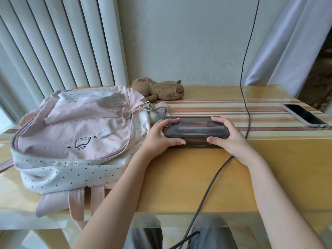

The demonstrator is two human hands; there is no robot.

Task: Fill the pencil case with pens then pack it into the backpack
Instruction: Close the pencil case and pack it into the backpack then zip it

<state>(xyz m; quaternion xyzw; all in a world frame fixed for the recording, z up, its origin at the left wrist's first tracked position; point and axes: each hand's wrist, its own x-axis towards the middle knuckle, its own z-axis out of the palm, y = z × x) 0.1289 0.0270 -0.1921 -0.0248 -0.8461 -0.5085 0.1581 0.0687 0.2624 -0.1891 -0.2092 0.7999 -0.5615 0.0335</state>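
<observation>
The pencil case (195, 132), a dark translucent rectangular box with its lid down, lies lengthwise on the yellow table (179, 177), near the middle and just to the right of the backpack (75, 141). Pens show dimly through the lid as long dark and reddish shapes; their number cannot be told. The left hand (161, 135) grips the left end of the case, with the thumb on the near edge and the fingers curled over the top and far edge. The right hand (228, 137) grips the right end in the same mirrored manner, thumb on the near side and fingers over the top. The case rests on the table surface at the near border of a striped mat (233, 108). The backpack, pink with a white dotted lower panel, lies flat on its back at the left of the table with its straps hanging toward the near edge; whether its main zipper is open cannot be told. A brown plush toy (158, 88) lies behind the backpack against the wall. A phone (305, 117) lies face up at the right end of the mat, well apart from the case. A dark cable (248, 105) runs down from above, across the mat, passes under the right wrist and drops off the near edge.
</observation>
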